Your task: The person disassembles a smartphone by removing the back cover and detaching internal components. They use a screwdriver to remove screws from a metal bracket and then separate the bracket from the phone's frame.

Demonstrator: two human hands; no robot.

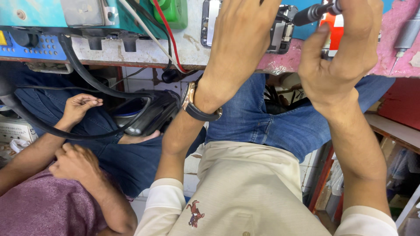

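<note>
Opened smartphone with its dark inner frame and metal parts exposed [282, 30] lies at about 12 o'clock in my view, on the worn white surface [144, 50], mostly hidden under my left hand [243, 39]. That hand lies palm down over the phone, fingers stretched forward past the top edge of the view; whether they press or pinch anything I cannot tell. A rose-gold wristwatch on a black strap [194, 102] circles the left wrist.

My right hand [341, 57], at 1 o'clock, is curled closed around a slim black-handled screwdriver [313, 13], whose dark shaft points toward 10 o'clock, at the phone's right edge. The thumb lies along the handle.

At 11 o'clock on the surface stands a green plastic bottle [173, 11], with red and white wires [164, 35] running past it and off the surface edge. At 10 o'clock sits a teal and blue electronic unit [39, 30], from which a thick black hose [83, 74] loops down to 9 o'clock. At 2 o'clock a grey pen-shaped tool [407, 37] rests on a pink patch of the surface.

Below, I see blue jeans and a beige shirt. At 8 o'clock another person in a maroon shirt [39, 207] sits beside me, their two hands loosely curled and apart from mine.
</note>
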